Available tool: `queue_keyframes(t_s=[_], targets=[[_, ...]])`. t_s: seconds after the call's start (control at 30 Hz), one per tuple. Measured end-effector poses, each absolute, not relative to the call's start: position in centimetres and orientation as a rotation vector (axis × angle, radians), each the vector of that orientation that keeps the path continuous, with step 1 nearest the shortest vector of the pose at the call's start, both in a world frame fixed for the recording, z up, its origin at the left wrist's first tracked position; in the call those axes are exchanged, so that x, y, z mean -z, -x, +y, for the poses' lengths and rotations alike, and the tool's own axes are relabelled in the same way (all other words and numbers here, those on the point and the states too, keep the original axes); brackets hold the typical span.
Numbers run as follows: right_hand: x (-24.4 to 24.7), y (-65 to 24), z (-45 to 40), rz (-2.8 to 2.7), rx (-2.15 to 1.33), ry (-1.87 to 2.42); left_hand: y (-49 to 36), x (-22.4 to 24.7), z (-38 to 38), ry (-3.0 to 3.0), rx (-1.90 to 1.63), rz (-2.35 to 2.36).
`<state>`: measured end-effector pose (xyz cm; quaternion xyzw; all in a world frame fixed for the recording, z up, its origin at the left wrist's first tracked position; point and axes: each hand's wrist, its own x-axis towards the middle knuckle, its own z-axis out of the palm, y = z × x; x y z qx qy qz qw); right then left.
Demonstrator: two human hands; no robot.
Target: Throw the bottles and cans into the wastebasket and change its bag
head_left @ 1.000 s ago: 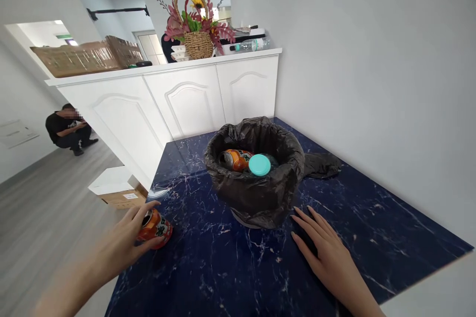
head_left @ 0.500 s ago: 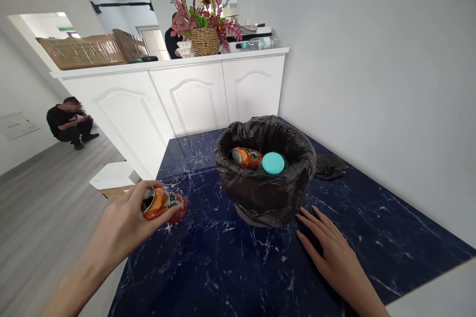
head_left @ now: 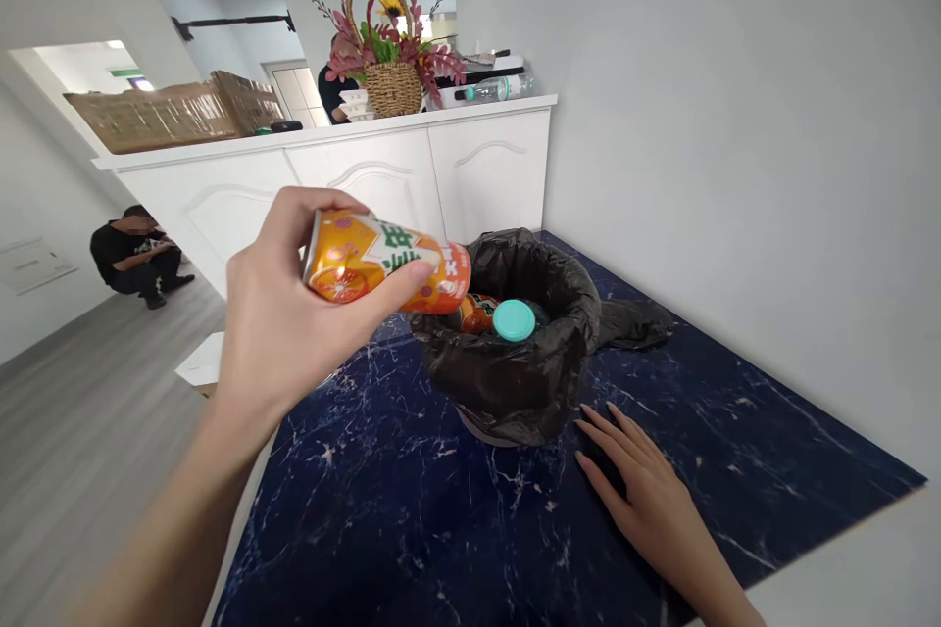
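Note:
My left hand (head_left: pixel 294 294) is wrapped round an orange drink can (head_left: pixel 382 260), held on its side in the air. The can's far end overlaps the left rim of a bin lined with a black plastic bag (head_left: pixel 507 382). Inside the bin lie another orange can (head_left: pixel 477 312) and a clear container with a turquoise lid (head_left: pixel 514 320). To the right of the bin, my right hand (head_left: pixel 636 480) rests on the dark blue marbled tabletop (head_left: pixel 412 509) with fingers stretched out, holding nothing. Part of the bin's left side is hidden behind the held can.
A crumpled black bag (head_left: pixel 636 323) lies right of the bin beside the wall. White cabinets (head_left: pixel 492 167) stand behind, bearing a flower basket (head_left: pixel 393 88), a cardboard box (head_left: pixel 169 113) and a plastic bottle (head_left: pixel 500 88). One person (head_left: pixel 136 255) crouches at the left; another is partly hidden behind the flowers.
My left hand has lifted the orange can from low over the table's left side, up and right to the bin's rim. My right hand stays on the tabletop. The view has shifted slightly.

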<state>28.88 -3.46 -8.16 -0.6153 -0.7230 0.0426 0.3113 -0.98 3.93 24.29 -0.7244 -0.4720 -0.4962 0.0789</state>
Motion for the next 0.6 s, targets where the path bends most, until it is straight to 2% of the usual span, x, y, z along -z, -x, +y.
queue_keyframes(t_s=[0.33, 0.47, 0.6], targets=[[7.4, -28.7, -3.2, -1.941, -0.092, 1.634, -3.7, -23.2, 9.3, 2.399, 1.387, -1.39], [7.4, -28.7, -3.2, -1.933, -0.111, 1.644, -4.2, -22.3, 10.0, 2.6, 1.379, -1.362], [7.5, -28.7, -3.3, -1.909, -0.144, 1.633, -3.4, -21.7, 10.3, 2.532, 1.434, -1.401]])
